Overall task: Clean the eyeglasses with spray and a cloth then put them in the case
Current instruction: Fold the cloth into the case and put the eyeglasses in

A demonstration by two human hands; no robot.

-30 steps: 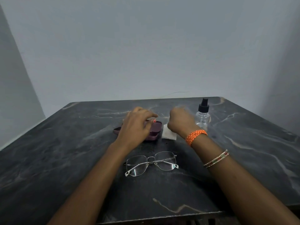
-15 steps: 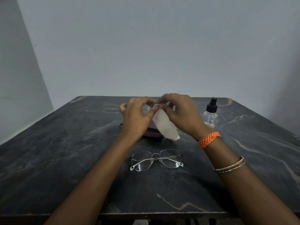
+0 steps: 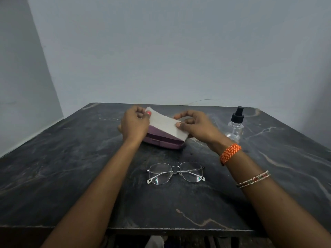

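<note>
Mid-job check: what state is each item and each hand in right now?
cloth: spread out, held above the case
left hand: pinches the cloth's left end
right hand: pinches its right end
case: closed, on table
eyeglasses: folded, untouched
spray bottle: upright, capped, untouched

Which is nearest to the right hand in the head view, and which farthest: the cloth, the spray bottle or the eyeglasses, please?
From the right hand:
1. Cloth: pinched in its fingers.
2. Spray bottle: just to its right.
3. Eyeglasses: toward the table's near edge.
</note>
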